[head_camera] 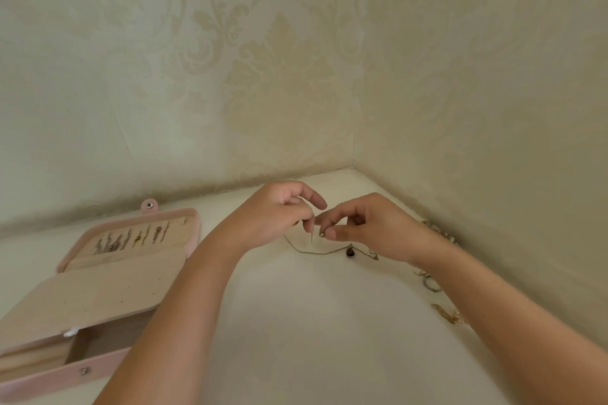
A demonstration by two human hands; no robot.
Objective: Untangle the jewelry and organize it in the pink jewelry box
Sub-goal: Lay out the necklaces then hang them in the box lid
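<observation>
A thin gold necklace chain (316,251) with a dark pendant (350,252) hangs in a loop just above the white surface. My left hand (279,217) pinches one end of the chain, and my right hand (368,223) pinches the other end close beside it. The pink jewelry box (192,237) lies open at the left, with several pieces hung in a row (131,238) inside its lid. A beige flap (85,296) covers the middle of the box.
More tangled jewelry lies along the right wall: a beaded piece (442,232), a small gold tangle (429,283) and a gold chain (447,314). Patterned walls meet in a corner (353,168) just behind my hands. The white surface (296,322) spreads toward me.
</observation>
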